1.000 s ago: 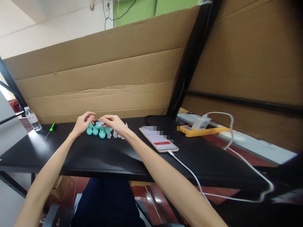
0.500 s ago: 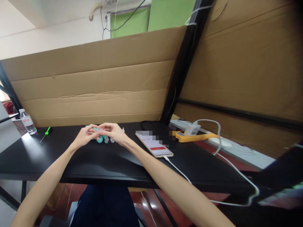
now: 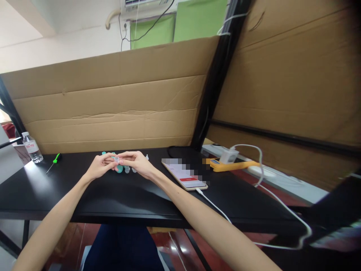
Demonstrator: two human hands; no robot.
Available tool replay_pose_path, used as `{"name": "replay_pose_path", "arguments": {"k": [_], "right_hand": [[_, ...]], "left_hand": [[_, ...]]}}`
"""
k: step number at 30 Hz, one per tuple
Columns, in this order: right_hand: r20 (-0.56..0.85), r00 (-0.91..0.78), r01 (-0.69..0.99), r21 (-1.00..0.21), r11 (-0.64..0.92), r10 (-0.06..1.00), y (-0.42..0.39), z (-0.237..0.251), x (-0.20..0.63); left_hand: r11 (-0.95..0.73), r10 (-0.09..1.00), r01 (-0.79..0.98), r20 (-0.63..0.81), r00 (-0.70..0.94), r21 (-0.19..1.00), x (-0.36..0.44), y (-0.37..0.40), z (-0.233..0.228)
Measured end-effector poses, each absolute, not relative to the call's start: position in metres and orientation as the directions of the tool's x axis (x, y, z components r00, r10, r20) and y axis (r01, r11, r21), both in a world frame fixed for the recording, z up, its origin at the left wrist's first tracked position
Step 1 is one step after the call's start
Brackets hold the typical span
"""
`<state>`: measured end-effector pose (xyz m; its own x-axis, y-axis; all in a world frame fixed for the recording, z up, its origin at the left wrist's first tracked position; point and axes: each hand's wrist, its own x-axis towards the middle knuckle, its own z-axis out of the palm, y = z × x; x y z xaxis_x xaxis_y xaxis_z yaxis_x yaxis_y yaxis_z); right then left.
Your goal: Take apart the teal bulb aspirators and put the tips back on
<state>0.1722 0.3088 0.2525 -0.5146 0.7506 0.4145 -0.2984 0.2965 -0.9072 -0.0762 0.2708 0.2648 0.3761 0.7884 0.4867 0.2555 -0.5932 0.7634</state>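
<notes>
- A clear water bottle [image 3: 32, 147] stands at the far left edge of the black surface [image 3: 118, 192]; its white label carries red print, too small to read
- Just to its right lies a small screwdriver [image 3: 53, 162] with a bright green handle, well apart from the hands
- The left hand [image 3: 98, 168] is curled, thumb and fingertips pinched on a small teal and clear piece [image 3: 116, 160] held between both hands just above the surface
- The right hand [image 3: 138, 165] meets it from the other side, fingers narrowed on the same piece, so the fingertips of the two hands touch
- Behind and under the hands sits a cluster of teal bulbs [image 3: 119, 169]; two teal tops show past the left hand, and small clear caps [image 3: 127, 170] stand beside them
- Right of the hands a phone [image 3: 184, 174] lies face up, its screen showing a red bar; the upper part is blurred and no writing can be read
- A white cable [image 3: 214, 207] runs from the phone's near end off the surface's edge
- Further right a white charger [image 3: 229, 154] is plugged into a yellow power strip [image 3: 234, 164]
- Against a second ago, the hands sit lower and closer together over the bulbs, hiding most of the cluster that then stood in plain view
- The view has also tipped upward, so more of the green blind [image 3: 197, 19] above the cardboard wall [image 3: 113, 105] shows
</notes>
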Motion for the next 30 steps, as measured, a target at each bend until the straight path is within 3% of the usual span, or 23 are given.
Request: {"name": "replay_pose_path", "arguments": {"k": [9,12,16,18,22,30], "right_hand": [[0.43,-0.55,-0.224,-0.902,0.369,0.716,0.312,0.258,0.173],[0.468,-0.498,-0.122,-0.871,0.475,0.73,0.32,0.261,0.179],[0.611,-0.338,0.325,-0.637,0.699,0.715,0.326,0.268,0.189],[0.605,-0.374,0.487,-0.516,0.705,0.702,0.326,0.271,0.192],[0.532,-0.457,0.623,-0.381,0.684,0.713,0.324,0.273,0.193],[0.553,-0.339,0.734,-0.351,0.581,0.761,0.33,0.278,0.203]], "left_hand": [[-0.612,0.782,0.324,0.49,0.385,0.722,-0.079,0.27,0.267],[-0.674,0.738,0.477,0.489,0.465,0.564,-0.086,0.27,0.271],[-0.712,0.697,0.645,0.382,0.606,0.277,-0.092,0.268,0.275],[-0.691,0.717,0.685,0.329,0.614,0.229,-0.093,0.267,0.276],[-0.631,0.77,0.755,0.263,0.582,0.178,-0.093,0.268,0.275],[-0.536,0.844,0.829,0.105,0.525,0.163,-0.099,0.275,0.276]]}}
